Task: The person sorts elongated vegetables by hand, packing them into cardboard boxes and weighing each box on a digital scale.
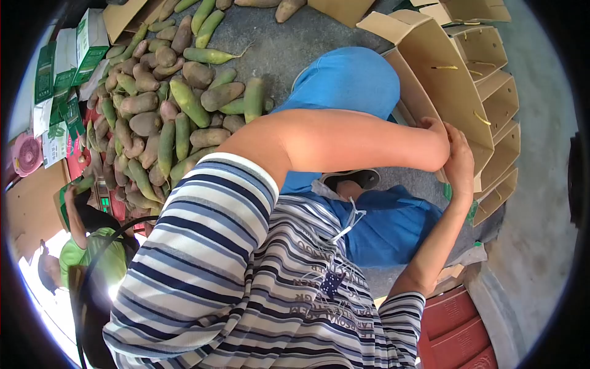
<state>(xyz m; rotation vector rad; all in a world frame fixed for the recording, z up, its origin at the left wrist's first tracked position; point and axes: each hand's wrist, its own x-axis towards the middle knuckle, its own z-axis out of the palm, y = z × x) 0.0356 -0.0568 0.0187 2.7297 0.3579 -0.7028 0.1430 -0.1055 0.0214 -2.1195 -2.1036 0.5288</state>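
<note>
My left hand [437, 138] is bent at the wrist by the near side of an open cardboard box [442, 74], its fingers mostly hidden. My right hand [461, 165] reaches up beside it, fingers curled at the box's edge against my left hand. Whatever lies between the hands is hidden. Yellow cord loops show on the box wall. My blue-trousered knee [347, 80] is close to the box.
A big heap of green and brownish radishes [144, 123] covers the floor. More open boxes [498, 101] stand in a row beyond mine. Green-and-white cartons [91, 43], a pink fan [27, 152] and red crates [458, 320] are around. A person in a green shirt [101, 258] works nearby.
</note>
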